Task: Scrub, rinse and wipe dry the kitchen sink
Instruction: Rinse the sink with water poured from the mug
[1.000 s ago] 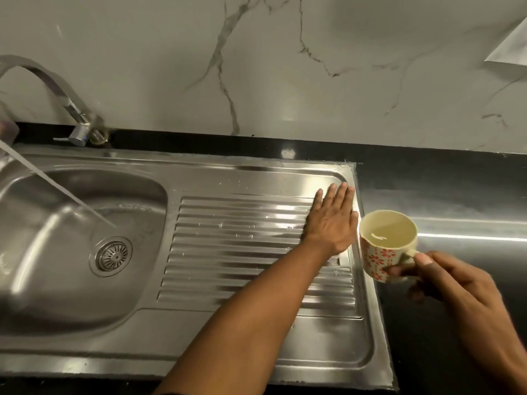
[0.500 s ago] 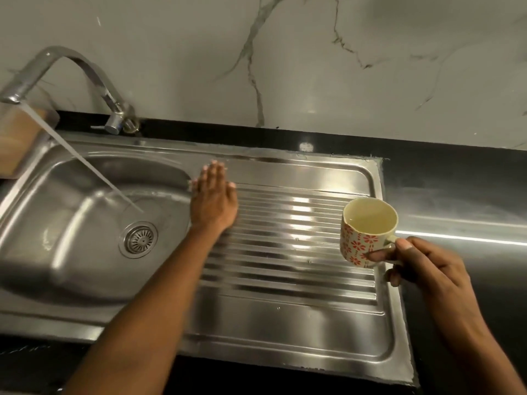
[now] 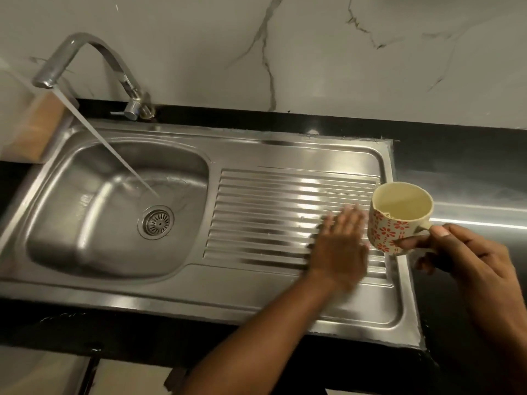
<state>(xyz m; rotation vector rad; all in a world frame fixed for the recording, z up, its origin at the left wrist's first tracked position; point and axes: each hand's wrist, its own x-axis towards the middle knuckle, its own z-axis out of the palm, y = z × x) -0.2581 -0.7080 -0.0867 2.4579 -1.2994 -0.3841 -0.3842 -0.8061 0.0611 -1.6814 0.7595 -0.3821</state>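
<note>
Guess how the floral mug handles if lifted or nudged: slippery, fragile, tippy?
The mug looks glazed ceramic: rigid, probably brittle if knocked on the steel sink. Its glossy wall is likely slick when wet; the right hand pinches the handle. About as wide as tall, so unlikely to tip.

A black polished bench (image 3: 456, 172) ran from 9 o'clock to 3 o'clock under a marble wall. A steel sink (image 3: 199, 283) sat sunk into it, taking the middle and left. Its basin (image 3: 85, 223) lay toward 9 o'clock and its ribbed drainboard (image 3: 271, 201) toward 3 o'clock. A tap (image 3: 134, 108) stood at 11 o'clock on the bench strip just behind the sink's back rim. A wood-coloured block (image 3: 37, 129) was at 10 o'clock beside the sink's left rim, its footing unclear. Bare bench at 3 o'clock showed a bright streak of light
</note>
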